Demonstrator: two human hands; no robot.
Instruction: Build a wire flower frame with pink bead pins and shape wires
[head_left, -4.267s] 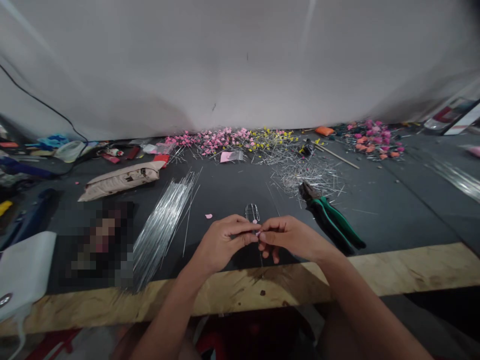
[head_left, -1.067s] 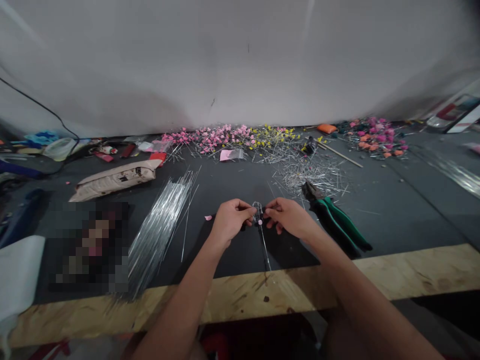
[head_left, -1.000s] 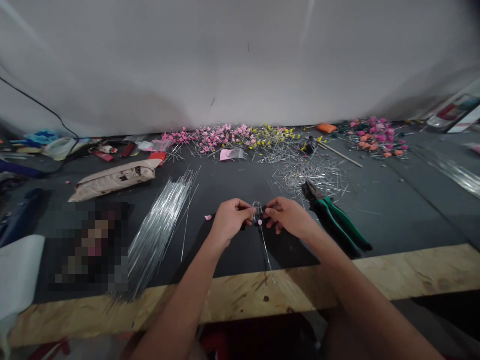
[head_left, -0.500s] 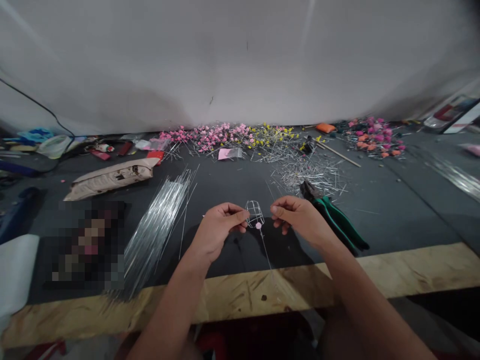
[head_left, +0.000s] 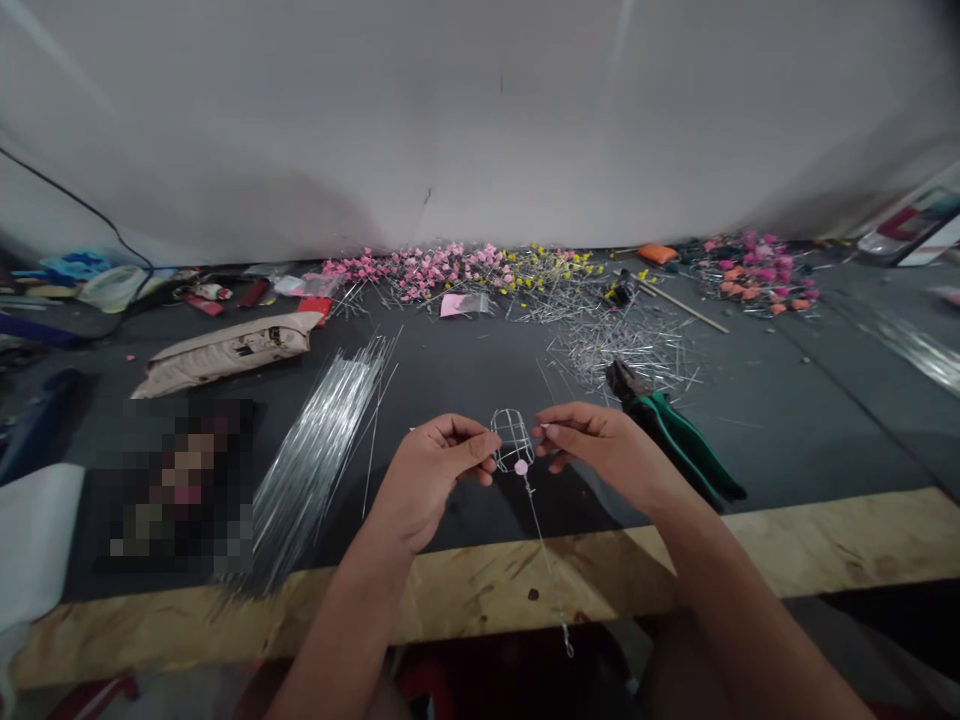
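Observation:
My left hand (head_left: 433,472) and my right hand (head_left: 600,447) are held above the dark mat, each pinching one side of a small wire cage (head_left: 511,440). A pink bead (head_left: 520,467) sits at the cage's lower end. From the bead a thin wire stem (head_left: 546,560) hangs down past the plywood table edge (head_left: 817,540). Both hands have their fingers pressed together on the wire.
A bundle of straight silver wires (head_left: 322,450) lies left of my hands. Green-handled pliers (head_left: 675,445) lie to the right. Cut wire bits (head_left: 622,345), pink and yellow beaded pieces (head_left: 457,270), a paper packet (head_left: 225,350) and orange-pink pieces (head_left: 754,275) lie farther back.
The folded wire loops have been pulled apart into a rounded cage. My hands have lifted slightly and drawn nearer to me, and the stem now hangs past the table edge.

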